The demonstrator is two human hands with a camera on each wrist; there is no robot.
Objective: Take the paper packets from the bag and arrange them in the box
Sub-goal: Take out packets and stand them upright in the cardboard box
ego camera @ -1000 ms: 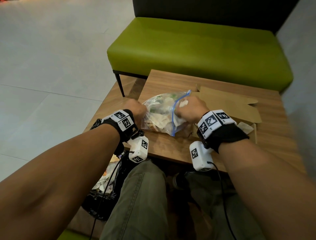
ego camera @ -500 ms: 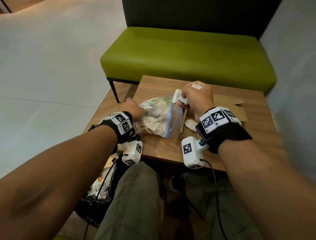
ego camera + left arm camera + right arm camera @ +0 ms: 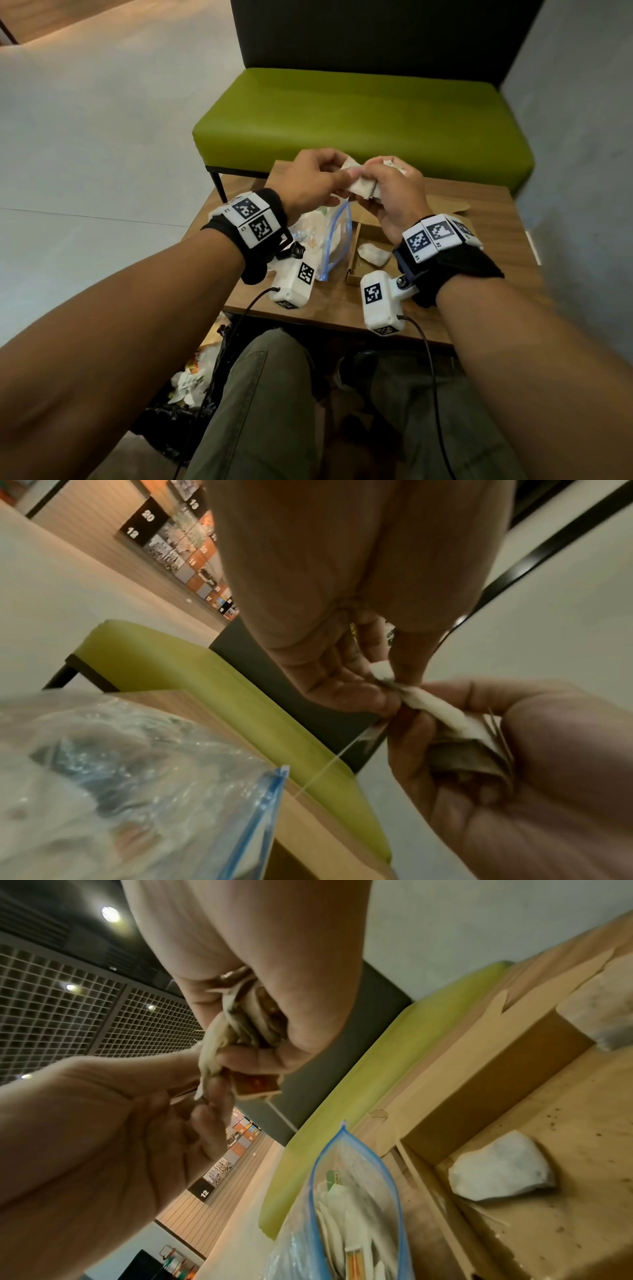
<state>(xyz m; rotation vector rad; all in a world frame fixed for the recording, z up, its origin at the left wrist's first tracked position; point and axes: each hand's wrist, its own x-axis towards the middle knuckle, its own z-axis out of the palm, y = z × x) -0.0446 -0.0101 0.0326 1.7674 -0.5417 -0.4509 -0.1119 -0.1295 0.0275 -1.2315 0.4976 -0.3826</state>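
Both hands are raised above the wooden table (image 3: 479, 219). My right hand (image 3: 383, 185) grips a small bunch of white paper packets (image 3: 363, 186) (image 3: 240, 1020). My left hand (image 3: 337, 176) pinches one packet (image 3: 383, 673) at the edge of that bunch between thumb and fingers. Below the hands the clear zip bag (image 3: 329, 240) with a blue seal lies open on the table, with more packets inside (image 3: 339, 1226). To its right is the shallow cardboard box (image 3: 354, 250), with one white packet (image 3: 373, 255) (image 3: 500, 1169) lying in it.
A green bench (image 3: 342, 116) with a dark back stands behind the table, and a grey wall (image 3: 582, 137) is on the right. A black rubbish bag (image 3: 185, 404) with scraps sits on the floor by my left knee. The box's flap (image 3: 448, 205) lies open toward the back.
My right hand has drawn packets out of the bag and lifted them. My left hand has left the bag and risen to pinch a packet in that bunch.
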